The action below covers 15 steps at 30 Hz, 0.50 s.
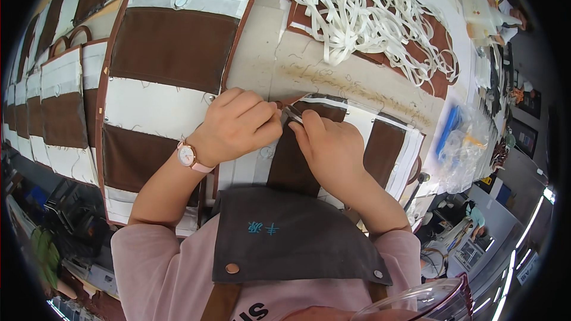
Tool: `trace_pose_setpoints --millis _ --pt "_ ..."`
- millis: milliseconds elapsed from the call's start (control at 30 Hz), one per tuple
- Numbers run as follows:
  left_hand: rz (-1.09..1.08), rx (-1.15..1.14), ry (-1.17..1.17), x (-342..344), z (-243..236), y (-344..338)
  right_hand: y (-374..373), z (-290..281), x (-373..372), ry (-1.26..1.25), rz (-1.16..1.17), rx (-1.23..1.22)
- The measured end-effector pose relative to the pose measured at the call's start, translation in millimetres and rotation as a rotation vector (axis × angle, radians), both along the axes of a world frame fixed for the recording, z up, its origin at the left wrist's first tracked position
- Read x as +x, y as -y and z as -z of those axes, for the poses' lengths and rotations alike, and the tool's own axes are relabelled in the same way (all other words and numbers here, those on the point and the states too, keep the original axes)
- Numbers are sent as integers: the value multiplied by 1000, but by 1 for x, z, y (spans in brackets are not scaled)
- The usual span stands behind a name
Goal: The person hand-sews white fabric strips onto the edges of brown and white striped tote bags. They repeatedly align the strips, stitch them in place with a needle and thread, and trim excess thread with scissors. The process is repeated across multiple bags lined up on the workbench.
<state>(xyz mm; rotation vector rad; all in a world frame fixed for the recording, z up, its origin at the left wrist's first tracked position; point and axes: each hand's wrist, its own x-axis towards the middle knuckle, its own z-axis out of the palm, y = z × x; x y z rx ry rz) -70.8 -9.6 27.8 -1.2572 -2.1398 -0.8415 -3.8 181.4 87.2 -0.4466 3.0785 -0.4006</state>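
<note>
My left hand (238, 122), with a pink watch on its wrist, is closed with its fingertips pinching the top edge of a brown-and-white striped fabric piece (380, 142) lying in front of me. My right hand (330, 148) is just to its right, fingers curled around small metal snips (292, 114) whose tip sits at the fabric's edge between the two hands. The hands almost touch. The snips' blades are mostly hidden by my fingers.
A larger striped fabric panel (172, 47) lies to the left, with more panels (59, 95) stacked beyond it. A tangled heap of white straps (363, 12) sits at the top right. A clear plastic bag with blue items (461, 137) rests on the table's right edge.
</note>
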Motion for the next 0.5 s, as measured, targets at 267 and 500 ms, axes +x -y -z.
trace_pose_setpoints --millis 267,500 --pt "2 10 4 0 2 0 2 -7 0 -48 -46 164" --pt "-1 13 2 0 2 0 0 -11 -4 -36 -75 184"
